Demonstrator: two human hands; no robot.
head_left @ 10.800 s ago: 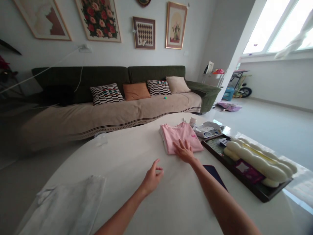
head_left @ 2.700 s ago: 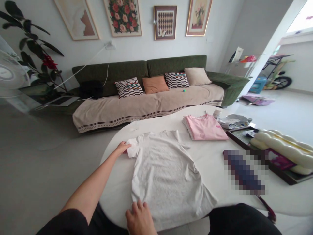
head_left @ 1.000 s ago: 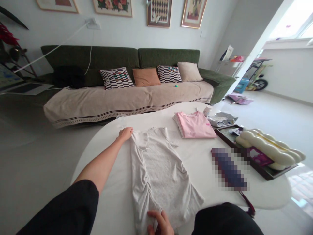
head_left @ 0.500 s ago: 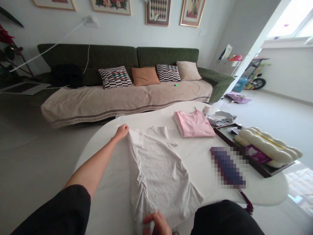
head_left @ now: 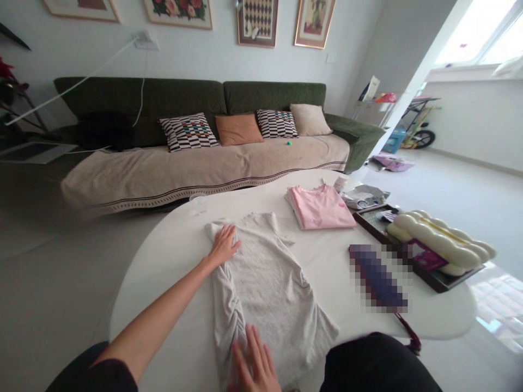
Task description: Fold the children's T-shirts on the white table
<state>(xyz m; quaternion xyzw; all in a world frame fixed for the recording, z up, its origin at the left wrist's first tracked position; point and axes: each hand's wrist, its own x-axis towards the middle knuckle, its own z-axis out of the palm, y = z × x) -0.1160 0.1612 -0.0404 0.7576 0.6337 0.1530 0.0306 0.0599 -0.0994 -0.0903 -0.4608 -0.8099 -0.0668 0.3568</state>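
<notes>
A light grey T-shirt (head_left: pixel 269 288) lies on the white oval table (head_left: pixel 171 261), its left side folded inward with wrinkles along the fold. My left hand (head_left: pixel 224 246) rests flat and open on the folded shoulder near the collar. My right hand (head_left: pixel 255 365) lies flat with fingers spread on the shirt's lower part at the table's near edge. A folded pink shirt (head_left: pixel 321 206) sits farther back on the table.
A dark tray (head_left: pixel 429 272) with a cream bumpy cushion-like object (head_left: pixel 439 239) stands at the right. A blurred dark flat item (head_left: pixel 378 277) lies beside it. Packets and papers (head_left: pixel 362 196) sit behind the pink shirt. A green sofa (head_left: pixel 196 141) with cushions lies beyond.
My left hand let go of the sleeve corner and now presses flat on the folded shoulder. My right hand opened and lies flat on the shirt's lower part.
</notes>
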